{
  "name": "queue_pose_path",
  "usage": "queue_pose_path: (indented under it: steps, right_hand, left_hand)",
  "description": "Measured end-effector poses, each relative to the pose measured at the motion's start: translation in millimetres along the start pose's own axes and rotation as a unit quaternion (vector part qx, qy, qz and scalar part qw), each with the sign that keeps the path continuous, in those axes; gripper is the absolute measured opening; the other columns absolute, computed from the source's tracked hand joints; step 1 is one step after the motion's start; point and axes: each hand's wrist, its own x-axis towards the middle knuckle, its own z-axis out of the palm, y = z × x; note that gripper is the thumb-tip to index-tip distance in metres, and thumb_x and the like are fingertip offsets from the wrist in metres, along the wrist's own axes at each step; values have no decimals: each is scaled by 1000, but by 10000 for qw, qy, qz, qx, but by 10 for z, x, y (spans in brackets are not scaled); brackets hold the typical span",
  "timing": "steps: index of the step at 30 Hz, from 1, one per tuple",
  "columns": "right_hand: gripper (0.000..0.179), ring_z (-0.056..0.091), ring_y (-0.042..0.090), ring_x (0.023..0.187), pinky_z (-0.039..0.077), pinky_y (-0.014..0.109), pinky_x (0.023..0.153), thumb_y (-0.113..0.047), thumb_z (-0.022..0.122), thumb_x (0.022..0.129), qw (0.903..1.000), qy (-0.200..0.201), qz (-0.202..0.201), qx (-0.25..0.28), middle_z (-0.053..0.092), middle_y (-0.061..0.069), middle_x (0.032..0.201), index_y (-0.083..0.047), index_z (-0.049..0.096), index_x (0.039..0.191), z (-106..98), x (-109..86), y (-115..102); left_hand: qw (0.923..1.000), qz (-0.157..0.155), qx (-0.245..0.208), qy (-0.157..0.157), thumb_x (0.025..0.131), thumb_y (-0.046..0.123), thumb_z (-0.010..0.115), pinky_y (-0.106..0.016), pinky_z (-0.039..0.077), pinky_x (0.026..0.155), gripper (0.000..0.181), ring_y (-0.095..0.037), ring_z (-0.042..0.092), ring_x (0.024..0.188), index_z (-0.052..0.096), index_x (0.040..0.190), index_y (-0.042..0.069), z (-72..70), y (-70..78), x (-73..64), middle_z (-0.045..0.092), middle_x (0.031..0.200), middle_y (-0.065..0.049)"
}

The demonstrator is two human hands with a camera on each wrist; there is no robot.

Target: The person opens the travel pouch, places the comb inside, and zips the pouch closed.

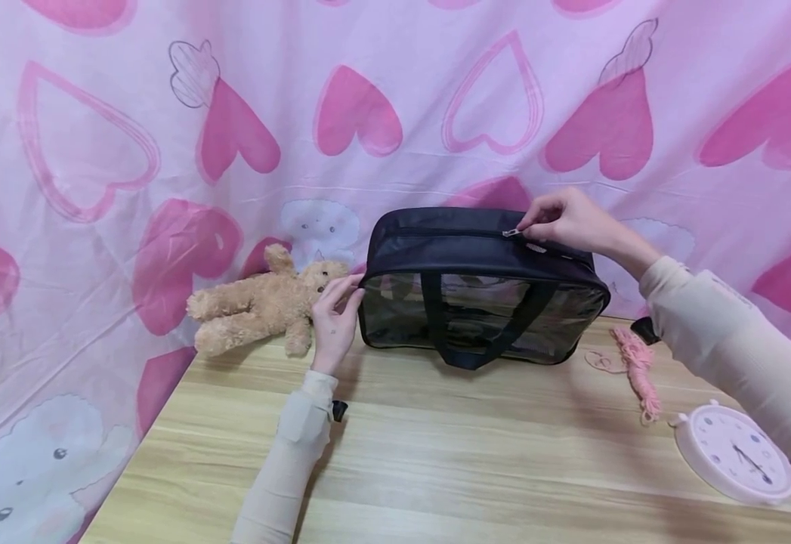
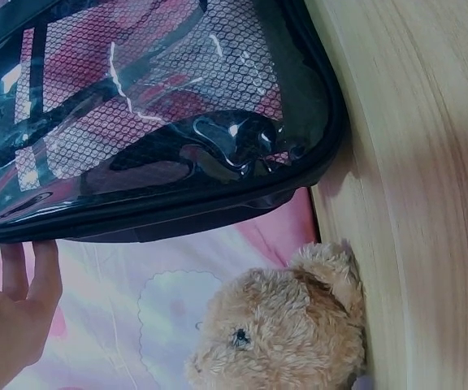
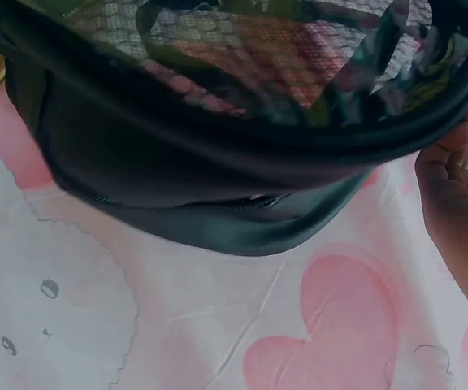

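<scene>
A black bag point(image 1: 395, 257) with see-through panels stands on the table, its strap handle point(image 1: 524, 317) hanging down the front. On its top, my right hand point(image 1: 561, 219) pinches the small metal zipper pull point(image 1: 511, 233), right of the middle. At the bag's upper left corner is my left hand point(image 1: 335, 311), its fairly straight fingertips against the edge. The left wrist view shows those fingers point(image 2: 45, 272) spread apart along the black piping. Beside the left hand lies a tan teddy bear point(image 1: 259, 302), its head partly behind that hand.
To the bag's right lies a bundle of pink yarn point(image 1: 636, 370). Nearer the front right lies a pink round clock point(image 1: 735, 452). Behind everything hangs a pink curtain point(image 1: 422, 68) with hearts, close to the back of the wood-grain table point(image 1: 463, 468).
</scene>
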Motion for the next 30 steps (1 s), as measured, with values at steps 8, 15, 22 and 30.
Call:
queue_pose_path:
  steps: [8, 15, 22, 30]
  right_hand:
    - [7, 56, 6, 61, 45, 17, 54, 1, 67, 82, 9988, 199, 420, 138, 68, 7, 73, 0, 73, 87, -174, -205, 194]
    - [9, 57, 5, 63, 46, 17, 55, 0, 66, 84, 9983, 216, 537, 89, 70, 6, 79, 0, 74, 89, -196, -335, 295]
    - [10, 58, 4, 70, 45, 16, 60, -3, 66, 85, 9952, 387, 903, -10, 69, 3, 81, -1, 73, 91, -206, -499, 463]
    - [10, 56, 5, 65, 46, 17, 57, 0, 67, 85, 9931, 709, 925, 132, 67, 1, 75, 5, 71, 92, -250, -703, 689]
  left_hand:
    - [9999, 82, 39, -55, 85, -13, 61, -25, 53, 78, 21, -25, 62, 89, 64, 106, -14, 37, 8, 27, 63, 99, -23]
    - [10000, -37, 37, -8, 85, -13, 61, -23, 52, 78, 21, -18, 63, 91, 64, 106, -14, 5, 5, -9, 63, 100, -22]
    - [10000, -2, 88, 25, 85, -15, 61, -24, 53, 78, 21, -17, 63, 91, 64, 106, -15, -3, 3, -40, 62, 100, -24]
    - [9999, 50, 119, 60, 85, -15, 61, -22, 52, 78, 22, -18, 63, 90, 65, 106, -14, 15, 5, -23, 61, 97, -24]
